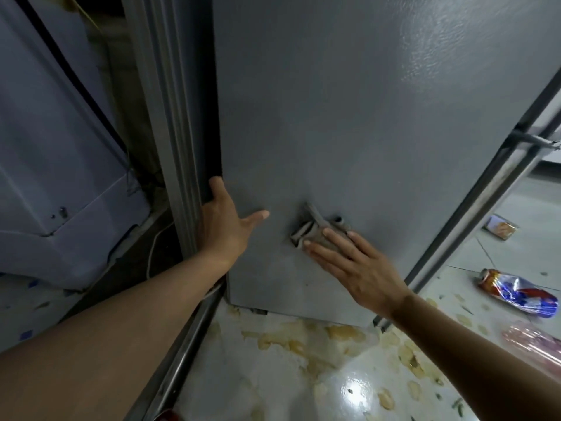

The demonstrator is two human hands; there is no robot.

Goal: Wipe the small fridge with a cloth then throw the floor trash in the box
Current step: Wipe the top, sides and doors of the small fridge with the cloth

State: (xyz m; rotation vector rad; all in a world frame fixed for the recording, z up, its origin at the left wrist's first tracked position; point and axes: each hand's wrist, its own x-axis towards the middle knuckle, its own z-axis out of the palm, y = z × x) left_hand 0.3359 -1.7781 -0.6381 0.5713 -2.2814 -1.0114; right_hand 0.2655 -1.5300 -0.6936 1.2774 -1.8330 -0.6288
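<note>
The person leans in low at the grey fridge (349, 117), both bare arms out. The right hand (358, 265) presses a small grey cloth (315, 229) flat against the lower part of the fridge's side panel, fingers straight and close together on top of it, so the cloth is pinned rather than gripped. The left hand (224, 226) rests at the panel's left edge, fingers spread wide, the thumb lying across the face and the rest reaching onto the dark strip at the corner; it holds nothing, only steadies.

By my reckoning the wiping is under way and low down, with most of the panel above not yet shown to be done.

The floor (273, 375) below is the worry. Pale yellow smears and scraps lie right along the fridge's bottom edge and out toward the person (it looks slick, and the tile shines). If the cloth slides off the bottom edge it will pick that mess up and carry it back onto the panel. With only flat fingers on it, the bunched cloth could also slip out and drop.

Off the fridge's right edge, 3 bits of trash wait on the floor: a crushed can (516, 294), a small packet (501, 227) and a pink wrapper (534, 344). I cannot see any box.
</note>
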